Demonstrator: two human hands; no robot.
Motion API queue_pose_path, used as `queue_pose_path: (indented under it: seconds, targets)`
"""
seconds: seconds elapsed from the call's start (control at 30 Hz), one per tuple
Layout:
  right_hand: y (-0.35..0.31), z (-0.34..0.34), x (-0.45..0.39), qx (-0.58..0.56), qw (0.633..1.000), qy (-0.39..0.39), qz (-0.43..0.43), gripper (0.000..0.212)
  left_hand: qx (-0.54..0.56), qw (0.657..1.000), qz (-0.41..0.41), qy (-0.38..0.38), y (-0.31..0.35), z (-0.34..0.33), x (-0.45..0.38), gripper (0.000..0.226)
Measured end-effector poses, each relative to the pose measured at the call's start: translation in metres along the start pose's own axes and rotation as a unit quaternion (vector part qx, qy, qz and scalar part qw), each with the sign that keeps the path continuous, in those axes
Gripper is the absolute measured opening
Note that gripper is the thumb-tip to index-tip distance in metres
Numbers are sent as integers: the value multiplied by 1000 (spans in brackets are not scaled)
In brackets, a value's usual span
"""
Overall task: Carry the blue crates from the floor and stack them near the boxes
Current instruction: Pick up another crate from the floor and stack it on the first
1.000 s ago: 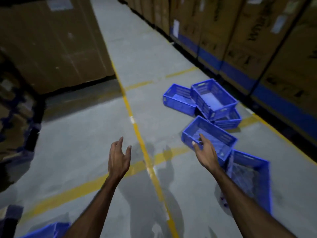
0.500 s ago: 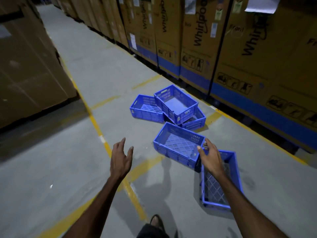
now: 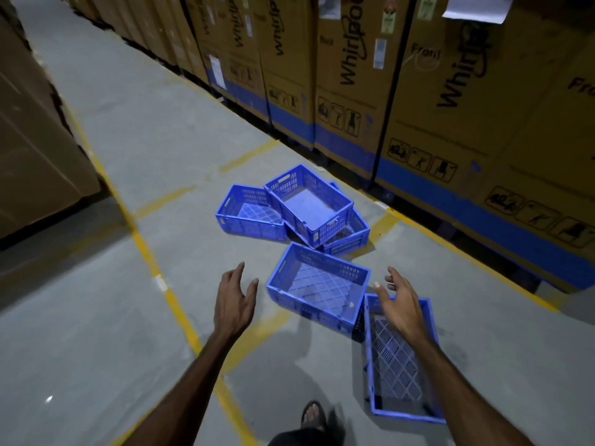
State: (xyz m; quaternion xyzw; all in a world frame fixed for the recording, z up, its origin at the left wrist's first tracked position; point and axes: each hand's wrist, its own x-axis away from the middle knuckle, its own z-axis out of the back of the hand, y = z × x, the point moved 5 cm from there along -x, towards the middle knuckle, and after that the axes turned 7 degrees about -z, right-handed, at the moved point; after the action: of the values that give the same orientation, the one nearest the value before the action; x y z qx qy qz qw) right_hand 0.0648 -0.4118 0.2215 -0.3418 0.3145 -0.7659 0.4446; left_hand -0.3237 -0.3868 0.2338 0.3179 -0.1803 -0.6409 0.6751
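Note:
Several empty blue crates lie scattered on the grey floor. The nearest middle crate [image 3: 317, 286] sits upright between my two hands. Another crate [image 3: 399, 375] lies lengthwise at the lower right, partly under my right forearm. Farther off, a tilted crate [image 3: 309, 204] rests on top of another crate [image 3: 352, 235], with a third crate [image 3: 248, 212] to their left. My left hand [image 3: 233, 302] hovers open just left of the middle crate. My right hand [image 3: 401, 304] is open above the corner where the two near crates meet. Neither hand touches a crate.
A wall of tall brown boxes [image 3: 354, 75] with blue bottom bands runs along the right. More brown cartons [image 3: 35, 140] stand at the left. Yellow floor lines [image 3: 151, 259] cross the aisle. My sandalled foot [image 3: 312, 415] shows at the bottom.
I have stepped closer and turned right, so the crates now sit nearer and lower in view. Both hands stay open and have spread to either side of the middle crate.

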Motion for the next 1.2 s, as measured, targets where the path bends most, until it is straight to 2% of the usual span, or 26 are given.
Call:
queue_pose_path:
  seconds: [0.17, 0.4, 0.7, 0.93, 1.2]
  targets:
    - [2, 7, -32, 1, 1000, 16, -24, 59, -1, 999, -17, -32, 15, -40, -41, 59]
    - [25, 23, -62, 12, 999, 19, -43, 60, 13, 997, -42, -70, 32, -88, -58, 57]
    - [65, 26, -103, 53, 997, -33, -51, 61, -3, 997, 2, -76, 24, -132, -45, 51]
    - [96, -15, -143, 55, 994, -84, -53, 60, -34, 994, 31, -98, -17, -162, -52, 51]
    - [165, -115, -209, 56, 991, -62, -105, 54, -66, 984, 14, -165, -127, -242, -125, 53]
